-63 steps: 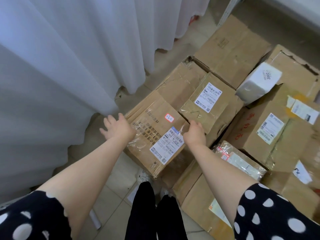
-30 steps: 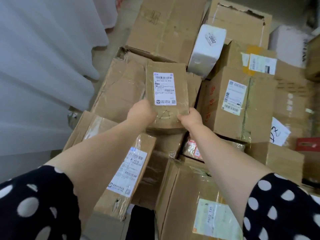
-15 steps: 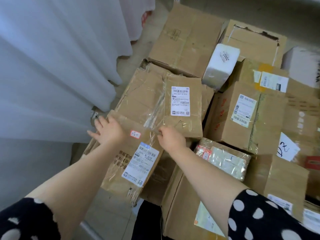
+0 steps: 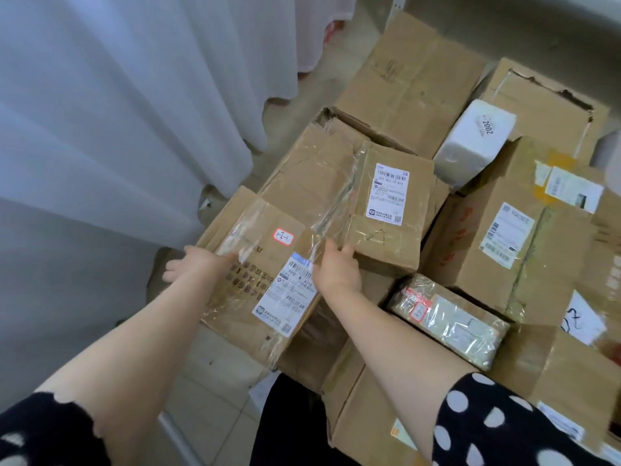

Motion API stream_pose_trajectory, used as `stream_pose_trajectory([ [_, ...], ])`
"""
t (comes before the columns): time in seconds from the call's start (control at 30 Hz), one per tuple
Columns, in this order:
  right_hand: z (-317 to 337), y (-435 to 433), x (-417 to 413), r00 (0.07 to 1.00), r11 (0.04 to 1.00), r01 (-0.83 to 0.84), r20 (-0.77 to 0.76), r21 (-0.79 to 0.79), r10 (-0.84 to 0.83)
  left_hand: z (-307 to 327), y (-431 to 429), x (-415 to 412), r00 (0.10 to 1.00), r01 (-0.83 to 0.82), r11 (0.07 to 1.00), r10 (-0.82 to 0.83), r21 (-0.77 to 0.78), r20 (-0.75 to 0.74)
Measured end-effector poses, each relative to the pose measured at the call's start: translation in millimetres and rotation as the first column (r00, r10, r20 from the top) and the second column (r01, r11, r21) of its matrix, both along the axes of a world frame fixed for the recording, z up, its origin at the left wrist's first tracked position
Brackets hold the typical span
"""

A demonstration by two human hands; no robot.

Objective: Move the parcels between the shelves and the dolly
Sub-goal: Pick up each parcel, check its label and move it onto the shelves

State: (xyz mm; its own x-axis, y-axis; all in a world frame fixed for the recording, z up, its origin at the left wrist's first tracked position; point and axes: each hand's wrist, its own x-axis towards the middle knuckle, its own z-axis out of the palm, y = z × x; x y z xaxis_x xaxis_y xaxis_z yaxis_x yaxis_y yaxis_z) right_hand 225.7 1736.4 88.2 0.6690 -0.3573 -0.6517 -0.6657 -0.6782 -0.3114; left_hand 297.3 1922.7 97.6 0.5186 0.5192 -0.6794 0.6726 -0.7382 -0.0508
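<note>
While the left hand [image 4: 201, 264] grips the left edge of the taped parcel [image 4: 265, 280], which lies near left on the pile [image 4: 413, 79] beside the curtain [image 4: 117, 129], the right hand [image 4: 336, 269] sits at its right edge, grip unclear; its red-edged sticker [image 4: 283, 237] is hard to read, the far white block [image 4: 477, 146] reads "2002". Half a second ago the left hand lay spread on top

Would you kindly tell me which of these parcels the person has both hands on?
The tape-wrapped box nearest the curtain, with a red-bordered sticker on top: the left hand holds its left edge, the right hand its right edge.
</note>
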Motion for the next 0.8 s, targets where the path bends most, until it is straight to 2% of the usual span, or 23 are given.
stream_pose_trajectory([
  [0.23,7,-2,24,0.991,0.999,0.049,0.126,0.023,-0.051,8,-6,15,0.990,-0.057,0.998,0.060,-0.032,0.130],
  [0.4,7,-20,31,0.976,0.993,0.098,0.192,0.061,-0.108,-2,-25,30,0.978,0.014,0.991,0.014,-0.132,0.209],
  [0.47,5,-30,27,0.964,0.993,0.120,0.237,0.023,-0.122,-4,-37,28,0.969,0.130,0.987,-0.106,-0.097,0.222],
  [0.5,3,-36,24,0.957,0.990,0.138,0.262,-0.018,-0.128,-3,-45,25,0.950,0.230,0.972,-0.216,-0.037,0.224],
  [0.53,1,-42,21,0.949,0.984,0.166,0.284,-0.069,-0.140,-2,-57,21,0.907,0.350,0.937,-0.344,0.020,0.241],
  [0.6,-5,-58,14,0.937,0.955,0.242,0.297,-0.172,-0.184,1,-83,16,0.764,0.569,0.821,-0.551,0.050,0.337],
  [0.67,-11,-79,8,0.921,0.912,0.352,0.253,-0.213,-0.296,1,-111,13,0.684,0.685,0.728,-0.635,-0.019,0.360],
  [0.8,-32,-119,-1,0.830,0.827,0.557,0.081,-0.073,-0.552,-5,-147,3,0.667,0.745,0.646,-0.728,-0.164,0.160],
])
